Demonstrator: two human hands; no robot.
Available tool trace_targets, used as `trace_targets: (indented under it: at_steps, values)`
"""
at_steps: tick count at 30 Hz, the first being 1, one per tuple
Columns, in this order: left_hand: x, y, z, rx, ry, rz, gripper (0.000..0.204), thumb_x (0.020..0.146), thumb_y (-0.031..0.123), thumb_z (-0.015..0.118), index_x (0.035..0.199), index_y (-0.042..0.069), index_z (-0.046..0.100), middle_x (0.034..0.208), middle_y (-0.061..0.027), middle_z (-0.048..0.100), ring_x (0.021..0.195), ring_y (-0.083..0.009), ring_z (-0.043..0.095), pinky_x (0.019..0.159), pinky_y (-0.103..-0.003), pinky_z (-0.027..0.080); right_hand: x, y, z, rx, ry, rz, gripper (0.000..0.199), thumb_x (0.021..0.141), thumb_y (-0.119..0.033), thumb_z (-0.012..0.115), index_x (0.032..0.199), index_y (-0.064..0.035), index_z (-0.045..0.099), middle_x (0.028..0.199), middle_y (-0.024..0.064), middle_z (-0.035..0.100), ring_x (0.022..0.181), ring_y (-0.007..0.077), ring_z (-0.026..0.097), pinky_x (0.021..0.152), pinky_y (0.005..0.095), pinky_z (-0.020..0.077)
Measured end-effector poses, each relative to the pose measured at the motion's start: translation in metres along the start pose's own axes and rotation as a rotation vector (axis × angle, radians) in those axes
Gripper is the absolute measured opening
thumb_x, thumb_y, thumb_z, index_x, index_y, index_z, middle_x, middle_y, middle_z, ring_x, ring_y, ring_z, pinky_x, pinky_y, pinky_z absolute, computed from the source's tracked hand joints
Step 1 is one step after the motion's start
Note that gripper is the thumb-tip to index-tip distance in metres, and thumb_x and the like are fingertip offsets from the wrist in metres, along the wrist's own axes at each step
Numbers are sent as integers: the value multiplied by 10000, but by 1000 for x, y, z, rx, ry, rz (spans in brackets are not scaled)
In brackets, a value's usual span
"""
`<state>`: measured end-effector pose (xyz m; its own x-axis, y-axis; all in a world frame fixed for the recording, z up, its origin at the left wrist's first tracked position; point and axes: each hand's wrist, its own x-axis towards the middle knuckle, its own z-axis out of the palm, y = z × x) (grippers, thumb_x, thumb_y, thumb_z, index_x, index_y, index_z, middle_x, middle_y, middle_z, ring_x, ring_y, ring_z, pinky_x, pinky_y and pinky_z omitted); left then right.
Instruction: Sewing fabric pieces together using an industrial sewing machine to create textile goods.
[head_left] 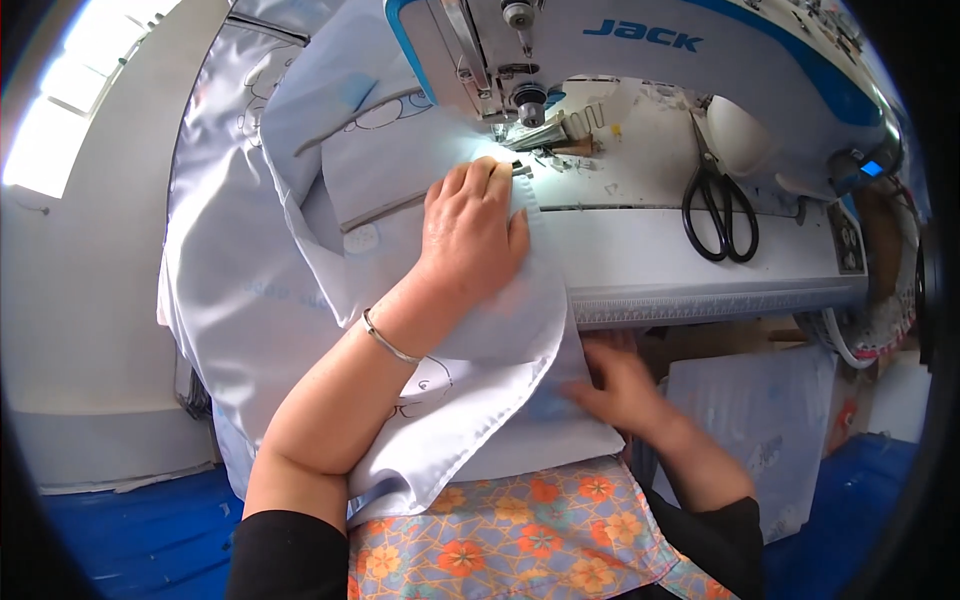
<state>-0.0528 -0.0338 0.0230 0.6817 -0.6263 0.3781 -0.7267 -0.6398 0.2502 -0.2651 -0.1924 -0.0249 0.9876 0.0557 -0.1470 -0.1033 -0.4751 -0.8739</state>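
White satiny fabric (460, 335) with line drawings printed on it spreads over the sewing machine bed and down across my lap. My left hand (470, 225) lies on the fabric with fingers outstretched, pressing it just in front of the presser foot area. My right hand (620, 385) is lower, beside the hanging fabric and by the table's front edge. Its thumb stands apart from the fingers, which are slightly blurred and shadowed. A white and blue sewing machine (640, 50) stands above, its lamp lighting the spot near my left fingertips.
Black-handled scissors (720, 210) lie on the machine bed (650, 245) at the right. Behind the needle area are small tools and thread scraps (560, 150). A ruler strip (720, 300) runs along the front edge. Pale sheets (740, 420) hang below, over a blue floor covering (120, 540).
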Motion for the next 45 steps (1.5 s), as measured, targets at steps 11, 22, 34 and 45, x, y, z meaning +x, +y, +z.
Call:
trace_targets:
  at_steps: [11,22,34,45]
  values:
    - [-1,-47,-3,29,-13,324,471,825,175,627,1255,-13,591,1294,-150,590,1238,-322,539,1055,-468,430,55,-7,139,427,-25,-171,299,956,-263,618,1133,-30,674,1042,245,704,987,441,673,866,483,544]
    - [0,-63,-7,-122,-31,248,319,839,119,629,1143,37,676,1253,-153,605,1198,-364,561,1056,-465,450,93,-72,-27,-202,182,-136,77,892,-87,676,943,-33,696,755,145,683,671,246,678,616,361,514]
    - [2,-57,-4,-231,15,196,332,850,140,651,1145,-7,614,1297,-181,577,1200,-373,557,1068,-467,437,205,-47,-40,-441,387,-273,129,880,-159,679,926,-38,677,805,145,700,769,331,685,704,417,527]
    - [0,-54,4,-184,42,206,218,877,96,607,1064,5,672,1200,-120,648,1188,-294,575,1040,-476,436,125,-30,-77,-299,752,-206,146,977,-135,642,1052,-25,701,900,59,705,763,149,649,709,312,527]
